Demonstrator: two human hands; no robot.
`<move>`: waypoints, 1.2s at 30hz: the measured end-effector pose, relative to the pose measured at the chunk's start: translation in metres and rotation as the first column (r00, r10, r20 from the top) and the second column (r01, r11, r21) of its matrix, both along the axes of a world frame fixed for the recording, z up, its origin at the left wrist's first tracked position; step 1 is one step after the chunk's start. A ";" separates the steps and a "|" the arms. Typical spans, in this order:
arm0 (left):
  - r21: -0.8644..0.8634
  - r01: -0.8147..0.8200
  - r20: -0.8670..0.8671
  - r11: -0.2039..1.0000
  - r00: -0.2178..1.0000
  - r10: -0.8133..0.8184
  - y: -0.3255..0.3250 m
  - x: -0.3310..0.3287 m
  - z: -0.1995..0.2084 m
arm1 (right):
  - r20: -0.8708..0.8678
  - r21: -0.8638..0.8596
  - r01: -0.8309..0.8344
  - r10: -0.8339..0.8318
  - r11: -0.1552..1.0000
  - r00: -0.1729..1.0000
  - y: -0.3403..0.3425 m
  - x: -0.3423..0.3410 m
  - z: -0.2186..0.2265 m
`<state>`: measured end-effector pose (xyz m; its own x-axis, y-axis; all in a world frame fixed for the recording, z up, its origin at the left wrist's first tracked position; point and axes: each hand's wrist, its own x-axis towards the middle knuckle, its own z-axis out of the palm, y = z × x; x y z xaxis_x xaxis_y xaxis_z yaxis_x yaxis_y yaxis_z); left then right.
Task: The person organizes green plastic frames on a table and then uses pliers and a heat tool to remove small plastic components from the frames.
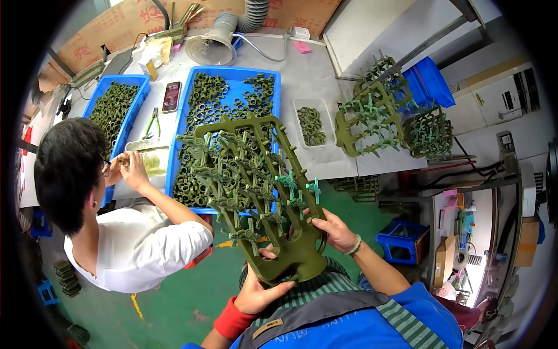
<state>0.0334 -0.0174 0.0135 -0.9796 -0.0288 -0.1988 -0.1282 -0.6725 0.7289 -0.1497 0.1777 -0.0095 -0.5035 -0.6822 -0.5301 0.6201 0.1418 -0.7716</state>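
Between my hands I hold an olive-green frame (293,262), tilted, with several parallel bars carrying rows of small green branching pieces (244,186). A few of those pieces are brighter teal (286,181), near the right side. My left hand (258,295) closes on the frame's lower left end, thumb in front and a fingertip showing through an opening. My right hand (337,231) grips the lower right edge, with its other fingers partly hidden behind. Just beyond the frame lies a large blue tray (232,71) holding many small green rings (197,168).
At left a co-worker in a white shirt (133,247) handles something small over a shallow tray (154,160). A second blue tray (145,87), pliers (153,122), a phone (171,96) and a clear box (299,104) are on the table. More loaded frames (372,119) stand right; a blue stool (401,241) is below.
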 end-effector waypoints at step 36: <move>-0.313 0.102 0.034 0.944 0.995 -0.096 0.003 0.000 -0.013 | 0.062 0.175 0.072 -0.084 0.982 0.995 -0.009 0.005 -0.049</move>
